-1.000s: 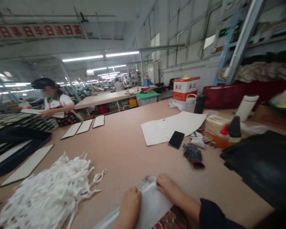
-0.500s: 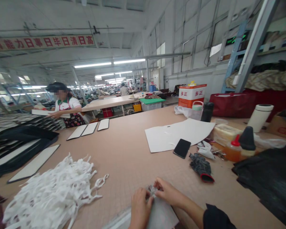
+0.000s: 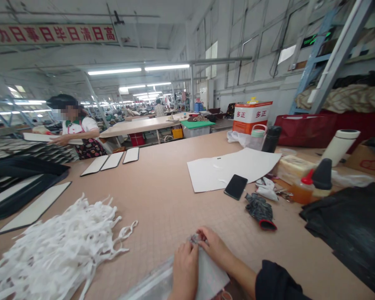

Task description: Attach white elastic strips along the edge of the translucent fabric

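At the table's near edge, my left hand [image 3: 186,263] and my right hand [image 3: 213,245] are close together, fingers closed. Both pinch the crumpled upper end of a thin grey-white sheet [image 3: 211,275], perhaps plastic. A small gathered grey bit [image 3: 194,238] shows at the fingertips; what it is I cannot make out. The rest of the sheet hangs toward me below the hands. Left of my left hand lies a translucent strip [image 3: 150,281], partly cut off by the frame. A large tangled pile of white fabric strips [image 3: 56,246] lies further left.
On the brown table [image 3: 153,179] are a white sheet [image 3: 231,166], a phone [image 3: 236,186], a grey glove [image 3: 260,210], a red-capped bottle [image 3: 301,189] and black material [image 3: 353,229]. White panels [image 3: 37,204] lie left. A co-worker [image 3: 76,129] holds a panel across the table.
The view has shifted slightly, so the table items sit higher and further left. My hands remain together at the sheet's end. The co-worker still holds the white panel.
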`<act>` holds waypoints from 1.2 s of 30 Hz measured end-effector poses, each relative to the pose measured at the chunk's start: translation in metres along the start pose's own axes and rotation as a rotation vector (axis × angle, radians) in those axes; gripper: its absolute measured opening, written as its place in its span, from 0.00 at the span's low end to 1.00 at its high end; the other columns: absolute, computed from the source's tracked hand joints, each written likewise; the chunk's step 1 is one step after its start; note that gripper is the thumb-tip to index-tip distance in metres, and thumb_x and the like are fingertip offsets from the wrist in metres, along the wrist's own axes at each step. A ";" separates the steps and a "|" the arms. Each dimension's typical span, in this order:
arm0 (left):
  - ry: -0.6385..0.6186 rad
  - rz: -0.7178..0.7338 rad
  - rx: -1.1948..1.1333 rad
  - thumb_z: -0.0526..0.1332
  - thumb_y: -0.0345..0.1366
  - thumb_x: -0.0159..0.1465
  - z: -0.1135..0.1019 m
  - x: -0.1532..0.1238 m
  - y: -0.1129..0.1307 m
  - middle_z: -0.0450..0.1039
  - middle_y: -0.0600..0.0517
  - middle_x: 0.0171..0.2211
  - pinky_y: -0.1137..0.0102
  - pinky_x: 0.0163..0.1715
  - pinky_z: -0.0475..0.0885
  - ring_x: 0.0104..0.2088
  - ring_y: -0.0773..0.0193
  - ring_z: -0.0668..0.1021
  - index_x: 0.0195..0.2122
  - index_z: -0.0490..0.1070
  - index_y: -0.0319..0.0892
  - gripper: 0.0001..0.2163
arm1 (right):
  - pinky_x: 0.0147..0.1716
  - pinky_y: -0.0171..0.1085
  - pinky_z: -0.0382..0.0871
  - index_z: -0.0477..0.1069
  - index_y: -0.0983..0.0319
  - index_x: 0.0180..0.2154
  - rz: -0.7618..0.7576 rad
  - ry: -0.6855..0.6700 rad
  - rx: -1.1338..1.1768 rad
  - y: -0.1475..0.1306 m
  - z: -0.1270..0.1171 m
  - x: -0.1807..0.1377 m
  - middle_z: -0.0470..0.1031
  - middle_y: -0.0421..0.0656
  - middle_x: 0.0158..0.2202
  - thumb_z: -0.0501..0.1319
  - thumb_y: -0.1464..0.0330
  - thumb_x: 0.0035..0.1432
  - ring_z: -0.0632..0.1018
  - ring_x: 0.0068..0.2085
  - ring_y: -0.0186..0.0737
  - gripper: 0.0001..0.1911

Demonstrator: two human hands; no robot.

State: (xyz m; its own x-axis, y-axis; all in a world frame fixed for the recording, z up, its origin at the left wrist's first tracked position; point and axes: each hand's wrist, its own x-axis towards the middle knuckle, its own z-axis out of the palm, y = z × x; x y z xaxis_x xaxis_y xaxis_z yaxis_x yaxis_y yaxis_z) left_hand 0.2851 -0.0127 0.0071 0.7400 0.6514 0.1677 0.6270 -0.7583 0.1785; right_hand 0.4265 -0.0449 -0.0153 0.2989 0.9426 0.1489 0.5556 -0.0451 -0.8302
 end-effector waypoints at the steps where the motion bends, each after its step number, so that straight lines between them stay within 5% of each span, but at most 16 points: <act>1: 0.014 0.024 0.044 0.53 0.26 0.60 0.002 -0.001 0.000 0.70 0.50 0.38 0.62 0.38 0.67 0.39 0.57 0.71 0.43 0.68 0.46 0.13 | 0.39 0.36 0.63 0.64 0.62 0.34 -0.014 0.009 -0.040 -0.001 -0.001 0.000 0.67 0.43 0.34 0.53 0.77 0.47 0.69 0.37 0.38 0.11; 9: 0.078 0.116 0.185 0.56 0.23 0.57 0.006 -0.005 0.002 0.70 0.48 0.39 0.61 0.37 0.71 0.37 0.56 0.71 0.46 0.66 0.38 0.16 | 0.36 0.34 0.60 0.65 0.62 0.25 -0.039 -0.127 -0.197 -0.015 -0.017 0.009 0.68 0.42 0.29 0.53 0.69 0.52 0.68 0.34 0.37 0.07; 19: 0.197 0.169 0.215 0.62 0.26 0.53 0.016 -0.005 -0.002 0.70 0.50 0.37 0.61 0.33 0.72 0.35 0.57 0.72 0.45 0.67 0.39 0.17 | 0.32 0.32 0.58 0.67 0.63 0.26 0.058 -0.194 -0.385 -0.013 -0.016 0.020 0.71 0.43 0.29 0.53 0.72 0.46 0.69 0.33 0.36 0.05; 36: 0.110 0.154 0.202 0.57 0.25 0.57 0.008 -0.003 0.001 0.69 0.50 0.38 0.61 0.36 0.71 0.37 0.57 0.71 0.45 0.67 0.39 0.14 | 0.27 0.33 0.54 0.66 0.63 0.26 0.092 -0.251 -0.392 -0.016 -0.015 0.029 0.70 0.43 0.27 0.54 0.74 0.43 0.67 0.29 0.35 0.04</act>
State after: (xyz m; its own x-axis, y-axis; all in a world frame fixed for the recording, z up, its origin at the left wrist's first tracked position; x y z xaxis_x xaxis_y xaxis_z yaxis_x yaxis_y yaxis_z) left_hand 0.2851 -0.0157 -0.0012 0.8066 0.5184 0.2841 0.5530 -0.8315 -0.0529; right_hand 0.4386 -0.0216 0.0103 0.1905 0.9775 -0.0907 0.8008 -0.2082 -0.5615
